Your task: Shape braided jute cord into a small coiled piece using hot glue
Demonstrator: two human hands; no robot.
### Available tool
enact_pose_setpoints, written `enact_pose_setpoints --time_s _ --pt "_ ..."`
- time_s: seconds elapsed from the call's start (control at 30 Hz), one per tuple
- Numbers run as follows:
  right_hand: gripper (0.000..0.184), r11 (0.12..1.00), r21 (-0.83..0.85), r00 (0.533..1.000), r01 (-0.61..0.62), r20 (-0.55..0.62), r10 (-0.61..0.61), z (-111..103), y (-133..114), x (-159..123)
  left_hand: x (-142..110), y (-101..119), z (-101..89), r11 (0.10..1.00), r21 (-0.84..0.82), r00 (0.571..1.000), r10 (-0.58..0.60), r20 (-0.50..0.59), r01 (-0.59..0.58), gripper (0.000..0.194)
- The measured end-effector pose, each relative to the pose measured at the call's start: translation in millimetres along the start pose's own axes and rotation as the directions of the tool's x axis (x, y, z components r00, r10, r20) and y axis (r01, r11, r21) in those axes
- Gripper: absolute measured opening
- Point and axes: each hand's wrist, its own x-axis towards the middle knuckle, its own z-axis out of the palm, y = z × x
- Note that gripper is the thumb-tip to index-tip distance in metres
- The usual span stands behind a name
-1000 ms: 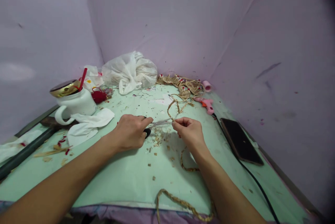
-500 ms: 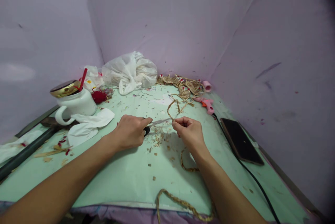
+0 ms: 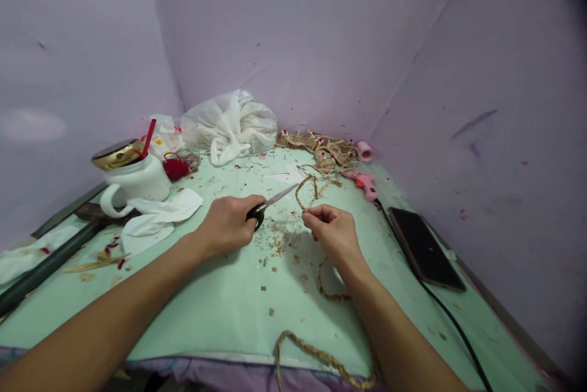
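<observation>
My left hand (image 3: 230, 221) is closed around the black handles of a pair of scissors (image 3: 279, 195), whose blades point away to the right and look closed together. Between the thumb and fingers of my right hand (image 3: 331, 225) I pinch a braided straw cord (image 3: 300, 196). Its upper end loops up and away over the table. Lower down, more of the cord lies beneath my right wrist and curves along the front edge. The scissor tip is beside the loop, apart from my right fingers. Small straw clippings (image 3: 277, 242) lie scattered between my hands.
A pink glue gun (image 3: 363, 184) and a phone (image 3: 426, 248) lie on the right, a black cable running past them. Woven straw pieces (image 3: 325, 150) and a white plastic bag (image 3: 232, 126) are at the back. Left are a white mug (image 3: 137, 184), red yarn (image 3: 176, 167) and a dark-handled hammer (image 3: 55, 257).
The scissors have swung away from my right fingers, their blades now angled upward and further from the cord. My right hand keeps its pinch in nearly the same place.
</observation>
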Motion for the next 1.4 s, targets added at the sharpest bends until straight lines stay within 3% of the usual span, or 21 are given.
enact_pose_setpoints --time_s 0.1,0.2,0.27,0.33,0.4,0.47,0.57,0.67,0.77,0.93,1.2,1.27,1.33,1.4 --pt "0.012 1.0 0.024 0.995 -0.019 0.102 0.016 2.6 -2.1 -2.3 5.4 -2.0 4.1 0.91 -0.394 0.981 -0.176 -0.083 0.13 0.028" --pt "0.012 0.998 0.038 0.969 -0.058 0.241 0.047 6.8 -5.2 -7.8 10.5 -1.1 5.1 0.592 -0.757 0.937 -0.341 0.076 0.277 0.037" --pt "0.012 0.996 0.047 0.935 -0.081 0.349 0.06 9.7 -6.9 -12.3 11.6 0.6 5.4 0.402 -0.851 0.916 -0.348 0.2 0.338 0.044" --pt "0.013 0.994 0.058 0.893 -0.094 0.446 0.059 12.2 -7.4 -16.4 10.8 2.5 7.2 0.272 -0.89 0.908 -0.315 0.277 0.366 0.045" --pt "0.014 0.993 0.072 0.855 -0.098 0.516 0.047 14.4 -6.5 -19.0 8.7 5.0 10.6 0.193 -0.903 0.902 -0.288 0.322 0.384 0.045" --pt "0.014 0.992 0.082 0.828 -0.099 0.559 0.036 16.2 -4.7 -19.6 6.2 8.4 13.9 0.169 -0.908 0.903 -0.276 0.329 0.382 0.045" --pt "0.017 0.984 0.142 0.838 -0.106 0.545 0.011 17.4 -2.6 -17.6 3.0 15.5 16.3 0.199 -0.915 0.922 -0.244 0.301 0.351 0.044" --pt "0.033 0.954 0.257 0.9 -0.152 0.435 0.026 16.9 -3.5 -14.7 0.7 23.2 17.3 0.245 -0.905 0.93 -0.212 0.299 0.347 0.048" --pt "0.037 0.921 0.349 0.932 -0.174 0.359 0.04 16.6 -5.0 -13.2 -0.9 29.3 20.8 0.254 -0.902 0.931 -0.199 0.305 0.35 0.047" --pt "0.037 0.898 0.411 0.959 -0.156 0.281 0.038 19.1 -2.9 -13.6 -3.8 33.9 28.6 0.247 -0.894 0.924 -0.19 0.333 0.373 0.044" --pt "0.039 0.9 0.406 0.965 -0.158 0.255 0.054 19.8 -0.6 -12.5 -5.1 34.0 31.4 0.353 -0.868 0.937 -0.146 0.317 0.349 0.038" --pt "0.04 0.904 0.399 0.967 -0.155 0.246 0.057 17.0 -0.9 -10.6 -4.8 31.0 29.0 0.44 -0.839 0.948 -0.131 0.291 0.319 0.035" --pt "0.04 0.909 0.39 0.972 -0.144 0.229 0.055 13.4 -0.9 -8.1 -4.9 25.6 24.3 0.651 -0.725 0.973 -0.111 0.203 0.226 0.034" --pt "0.04 0.915 0.381 0.974 -0.133 0.219 0.051 10.3 -0.6 -5.6 -5.2 18.9 18.1 0.872 -0.48 0.994 -0.061 0.094 0.099 0.032"
